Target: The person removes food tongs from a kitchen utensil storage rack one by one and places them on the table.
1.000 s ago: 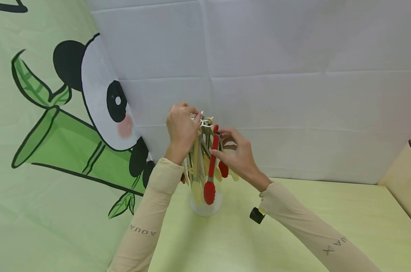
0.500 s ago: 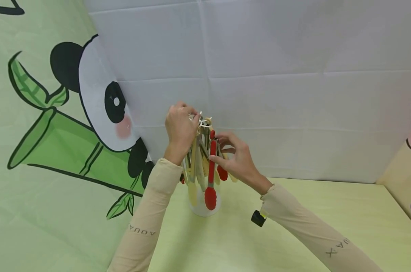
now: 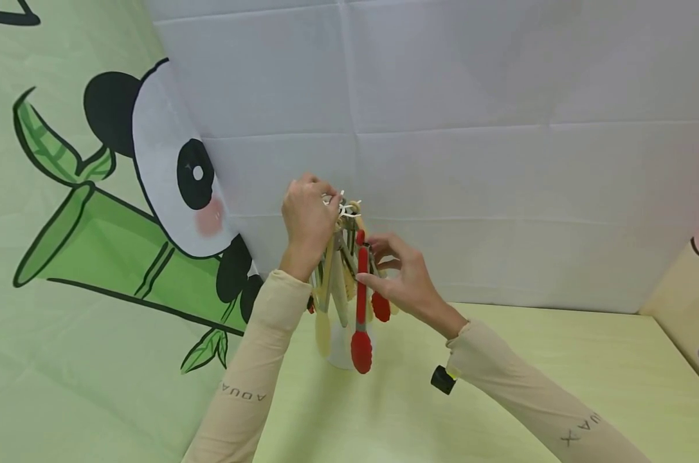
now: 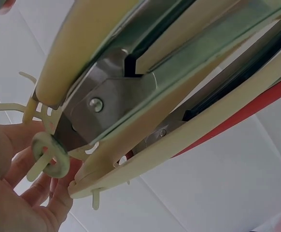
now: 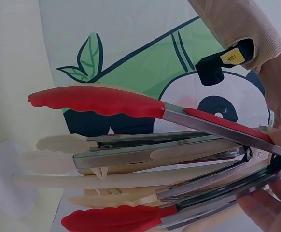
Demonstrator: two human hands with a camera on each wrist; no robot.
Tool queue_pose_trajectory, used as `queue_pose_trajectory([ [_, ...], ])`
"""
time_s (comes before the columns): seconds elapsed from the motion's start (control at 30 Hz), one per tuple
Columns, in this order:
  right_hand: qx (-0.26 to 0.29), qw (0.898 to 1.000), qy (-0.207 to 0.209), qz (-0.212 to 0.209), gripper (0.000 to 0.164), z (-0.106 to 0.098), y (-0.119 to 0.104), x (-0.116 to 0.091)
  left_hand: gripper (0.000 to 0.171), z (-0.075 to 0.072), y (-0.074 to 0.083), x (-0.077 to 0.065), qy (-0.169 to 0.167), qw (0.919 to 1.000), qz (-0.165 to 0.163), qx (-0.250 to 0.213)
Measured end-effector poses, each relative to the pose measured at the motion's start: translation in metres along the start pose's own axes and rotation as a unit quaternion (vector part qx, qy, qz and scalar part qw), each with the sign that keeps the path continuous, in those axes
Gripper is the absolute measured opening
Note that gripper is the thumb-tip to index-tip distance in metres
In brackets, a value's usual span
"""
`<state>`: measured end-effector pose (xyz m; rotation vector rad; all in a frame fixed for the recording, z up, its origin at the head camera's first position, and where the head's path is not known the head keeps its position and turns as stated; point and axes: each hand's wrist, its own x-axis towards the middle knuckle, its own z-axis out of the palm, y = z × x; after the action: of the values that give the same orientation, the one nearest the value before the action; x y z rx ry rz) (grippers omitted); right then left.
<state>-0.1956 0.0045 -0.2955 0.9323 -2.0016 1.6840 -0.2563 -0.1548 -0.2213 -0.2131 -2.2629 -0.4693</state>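
Note:
My right hand [image 3: 404, 273] pinches a pair of red-tipped tongs [image 3: 361, 350] between thumb and fingers near their upper end. Their two red scalloped heads [image 5: 97, 101] point down, spread apart. The tongs' red top loop sits below the white hooks [image 3: 350, 209] of a hanging utensil stand. At the stand's top, my left hand [image 3: 308, 215] grips among the hooks with curled fingers. Cream-handled tongs [image 4: 97, 101] and other cream utensils hang close beside that hand, one ring looped over a hook [image 4: 39, 166]. The stand's round white base [image 3: 340, 357] is partly hidden behind the utensils.
The stand is on a pale yellow-green table [image 3: 528, 360] near a white cloth wall [image 3: 471, 167]. A green cloth with a panda print [image 3: 146, 167] hangs at the left. A black camera [image 3: 444, 379] juts from the right wrist.
My right hand has drawn the red tongs downward and slightly toward me, so their loop is farther from the hooks. The nearby cream tongs have swung a little left. My left hand stays in place.

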Motion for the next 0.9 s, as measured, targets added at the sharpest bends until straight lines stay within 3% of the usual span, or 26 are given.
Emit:
queue_pose_trajectory([
  [0.2, -0.039, 0.999, 0.002, 0.034, 0.046, 0.001, 0.024, -0.006, 0.010, -0.001, -0.001, 0.000, -0.003, 1.0000, -0.004, -0.008],
  [0.53, -0.090, 0.994, 0.032, 0.048, 0.046, -0.004, 0.029, -0.013, 0.010, -0.003, -0.001, 0.002, -0.006, 0.9998, 0.002, -0.018],
  [0.9, -0.133, 0.985, 0.052, 0.099, 0.045, -0.010, 0.033, -0.016, 0.006, -0.002, -0.008, 0.006, 0.000, 0.9995, 0.006, -0.032],
])
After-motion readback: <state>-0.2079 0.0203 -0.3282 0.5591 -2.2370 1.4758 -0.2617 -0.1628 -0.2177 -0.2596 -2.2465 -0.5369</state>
